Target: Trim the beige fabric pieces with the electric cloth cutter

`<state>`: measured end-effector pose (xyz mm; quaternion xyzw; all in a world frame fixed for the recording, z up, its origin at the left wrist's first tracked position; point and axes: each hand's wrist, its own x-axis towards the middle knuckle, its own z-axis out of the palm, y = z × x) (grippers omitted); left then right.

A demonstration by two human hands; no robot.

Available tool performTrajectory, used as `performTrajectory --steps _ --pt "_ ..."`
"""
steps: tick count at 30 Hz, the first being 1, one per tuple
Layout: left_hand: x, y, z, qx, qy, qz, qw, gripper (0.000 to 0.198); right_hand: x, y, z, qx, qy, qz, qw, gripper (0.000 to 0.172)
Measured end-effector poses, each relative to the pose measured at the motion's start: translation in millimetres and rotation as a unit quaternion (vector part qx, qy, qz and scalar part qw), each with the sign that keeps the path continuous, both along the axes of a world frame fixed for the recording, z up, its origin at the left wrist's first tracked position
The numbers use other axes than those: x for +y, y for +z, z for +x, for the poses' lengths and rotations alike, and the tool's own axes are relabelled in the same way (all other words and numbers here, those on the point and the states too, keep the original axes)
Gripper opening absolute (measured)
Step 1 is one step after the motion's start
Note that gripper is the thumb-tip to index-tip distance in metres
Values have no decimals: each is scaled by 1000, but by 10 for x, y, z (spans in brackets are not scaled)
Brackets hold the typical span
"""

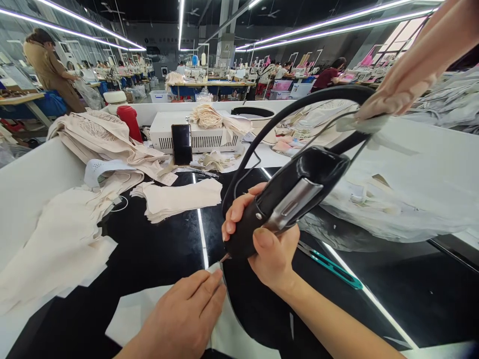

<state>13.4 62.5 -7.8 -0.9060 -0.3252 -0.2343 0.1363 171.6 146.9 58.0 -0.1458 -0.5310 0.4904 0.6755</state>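
Observation:
My right hand [275,249] is wrapped round a black corded hand tool [299,184], its thumb by a metal lever on the tool's side. The tool tilts down to the left, and its narrow tip [225,258] meets the edge of a white fabric piece [234,329] or comes very near it; I cannot tell which. My left hand [187,309] lies on that fabric with fingers stretched out, just below the tip. A thick black hose [258,137] loops over the tool. At the upper right, a pinkish twisted cloth-like strip [407,85] meets the hose.
Cream fabric stacks [179,199] and a larger pile [48,239] lie left. Behind stand a phone [181,144], a vented white box [160,132] and a red bottle [129,123]. Teal-handled tweezers [335,269] and a plastic bag [407,214] lie right. Co-workers are in the background.

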Motion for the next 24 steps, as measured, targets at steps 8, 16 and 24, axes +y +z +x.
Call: performTrajectory --steps 8,16,24 --pt "12 18 -17 25 -11 9 1000 37 2 37 3 25 9 9 1000 41" --pt "-4 55 1 19 -3 1 1000 38 -50 -2 -10 -11 -6 -20 1000 42" --pt "-3 69 -1 18 1 -13 1000 33 -62 0 -18 -5 1 -7 1000 36"
